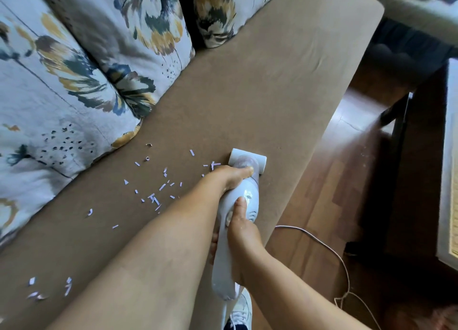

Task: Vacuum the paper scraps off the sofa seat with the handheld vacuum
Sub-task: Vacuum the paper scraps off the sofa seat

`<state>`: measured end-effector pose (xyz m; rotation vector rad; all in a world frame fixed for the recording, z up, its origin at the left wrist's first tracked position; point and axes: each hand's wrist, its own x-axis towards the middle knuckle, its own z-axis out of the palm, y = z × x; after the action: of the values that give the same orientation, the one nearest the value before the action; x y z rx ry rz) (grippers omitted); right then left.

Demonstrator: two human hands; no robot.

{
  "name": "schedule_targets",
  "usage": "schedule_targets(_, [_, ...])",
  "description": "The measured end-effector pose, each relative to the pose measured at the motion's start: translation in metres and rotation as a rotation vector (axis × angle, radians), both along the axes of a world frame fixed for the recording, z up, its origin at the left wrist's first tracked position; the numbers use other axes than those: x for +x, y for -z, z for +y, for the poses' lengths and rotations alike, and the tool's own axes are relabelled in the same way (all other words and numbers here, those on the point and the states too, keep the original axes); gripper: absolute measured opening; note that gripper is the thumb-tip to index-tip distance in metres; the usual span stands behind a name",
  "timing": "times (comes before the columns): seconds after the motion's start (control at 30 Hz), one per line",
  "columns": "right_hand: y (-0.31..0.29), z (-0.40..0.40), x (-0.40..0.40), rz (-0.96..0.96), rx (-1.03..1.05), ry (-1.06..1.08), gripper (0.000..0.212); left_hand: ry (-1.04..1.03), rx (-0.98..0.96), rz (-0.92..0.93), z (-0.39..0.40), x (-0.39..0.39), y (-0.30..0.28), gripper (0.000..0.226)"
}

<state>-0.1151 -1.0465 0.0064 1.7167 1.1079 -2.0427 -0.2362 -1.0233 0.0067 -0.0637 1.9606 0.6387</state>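
Observation:
A white handheld vacuum (241, 201) lies nozzle-down on the brown sofa seat (260, 94), its wide head (247, 157) near the seat's front edge. My left hand (230, 178) grips the vacuum's front body just behind the head. My right hand (241, 227) wraps the handle, thumb resting on top near the switch. Several small white paper scraps (158, 188) are scattered on the seat to the left of the vacuum. A second small cluster of scraps (49, 288) lies at the lower left. A few scraps (213, 165) touch the head's left side.
Floral cushions (99, 64) line the back of the sofa on the left. The vacuum's white cord (329, 250) trails over the wooden floor (334, 181) to the right. A dark table (416, 168) stands at the right. A white shoe (241, 310) shows below the handle.

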Motion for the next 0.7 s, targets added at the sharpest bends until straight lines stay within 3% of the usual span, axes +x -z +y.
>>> schedule_targets(0.37, [-0.004, -0.063, 0.008, 0.017, -0.083, 0.016, 0.079, -0.067, 0.015, -0.006, -0.066, 0.010, -0.005, 0.074])
schedule_targets(0.6, [0.001, -0.111, 0.015, 0.005, -0.062, -0.080, 0.081, -0.156, 0.034, -0.060, -0.122, 0.015, -0.002, 0.078])
schedule_targets(0.7, [0.000, -0.131, 0.013, 0.013, 0.020, -0.132, 0.094, -0.185, 0.044, -0.058, -0.135, 0.015, -0.001, 0.078])
